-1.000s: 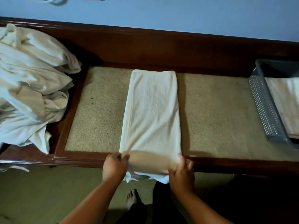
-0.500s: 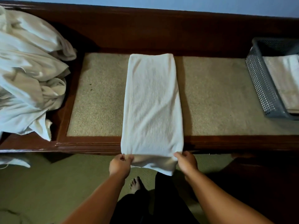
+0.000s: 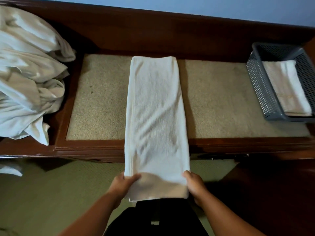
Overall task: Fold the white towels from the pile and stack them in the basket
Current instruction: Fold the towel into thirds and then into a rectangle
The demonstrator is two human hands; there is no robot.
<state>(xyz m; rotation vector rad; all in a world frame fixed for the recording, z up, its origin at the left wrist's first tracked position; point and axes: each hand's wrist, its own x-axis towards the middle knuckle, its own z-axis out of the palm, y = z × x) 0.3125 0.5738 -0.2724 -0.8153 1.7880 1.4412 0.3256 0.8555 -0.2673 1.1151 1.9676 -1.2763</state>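
Left hand [image 3: 125,184] pinches the near left corner of a long, narrow, folded white terry towel [image 3: 155,116], thumb on top and fingers curled underneath. Right hand [image 3: 194,186] grips the near right corner, fingers wrapped round the edge. Between them the near end of the towel is held out past the front edge of the dark wooden worktop with a beige speckled inset [image 3: 102,99]. The rest of the towel lies flat and lengthwise across that inset, and its far end reaches almost to the raised back rail.

At the right end of the worktop sits a grey perforated plastic basket [image 3: 260,92], rectangular and open-topped. Inside it, folded white towels [image 3: 288,87] lie flat; how many layers there are I cannot tell. At the left end, well apart from the basket, a crumpled heap of unfolded white towels [image 3: 29,79] covers the worktop and spills toward its front edge.
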